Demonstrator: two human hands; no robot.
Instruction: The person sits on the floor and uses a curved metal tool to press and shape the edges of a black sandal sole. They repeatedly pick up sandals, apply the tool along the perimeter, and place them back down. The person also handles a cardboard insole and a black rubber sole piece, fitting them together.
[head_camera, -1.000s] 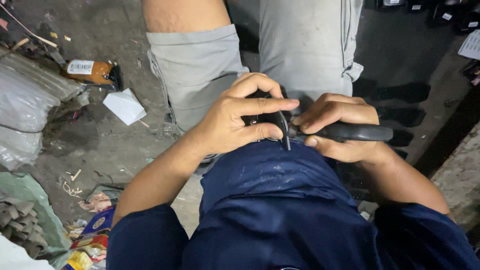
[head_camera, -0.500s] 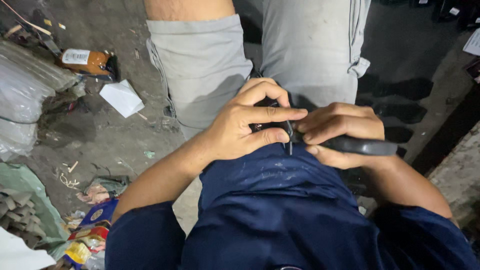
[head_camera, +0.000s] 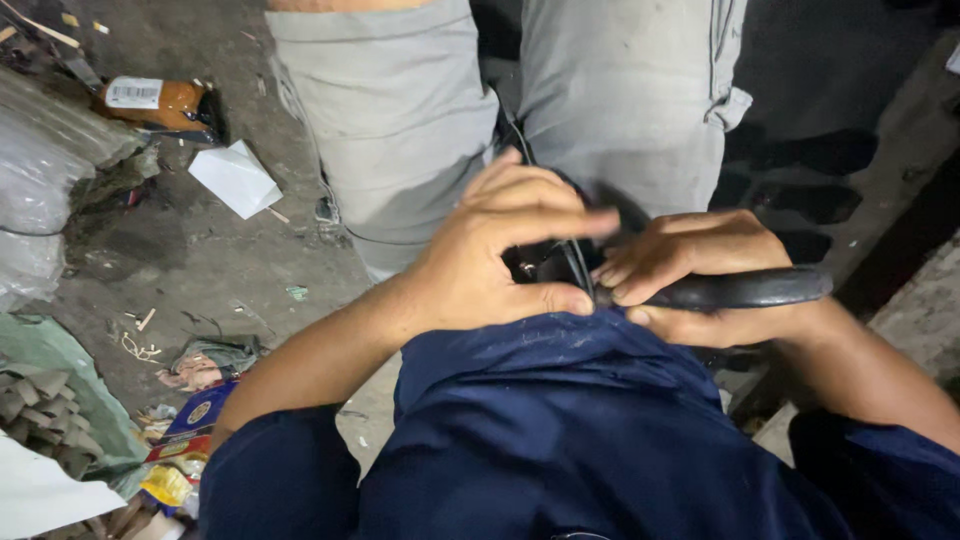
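My left hand (head_camera: 495, 255) curls around a small black part (head_camera: 540, 262) held in front of my dark blue shirt, with a thin dark wire (head_camera: 575, 262) running up past its fingers. My right hand (head_camera: 700, 270) grips a black tool handle (head_camera: 745, 288) that points right, its tip meeting the black part under my left fingers. The part itself is mostly hidden by both hands. My grey shorts (head_camera: 400, 110) and legs fill the top of the view.
The floor is dirty concrete with litter. An orange bottle (head_camera: 160, 100) lies at upper left, a white paper scrap (head_camera: 235, 178) near it. Plastic bags (head_camera: 40, 180) sit at the left edge, wrappers (head_camera: 190, 420) and wood bits (head_camera: 40, 410) at lower left.
The view has shifted slightly downward and both hands sit a little lower in it. My left fingers have spread over the black part; the right hand keeps its grip on the handle.
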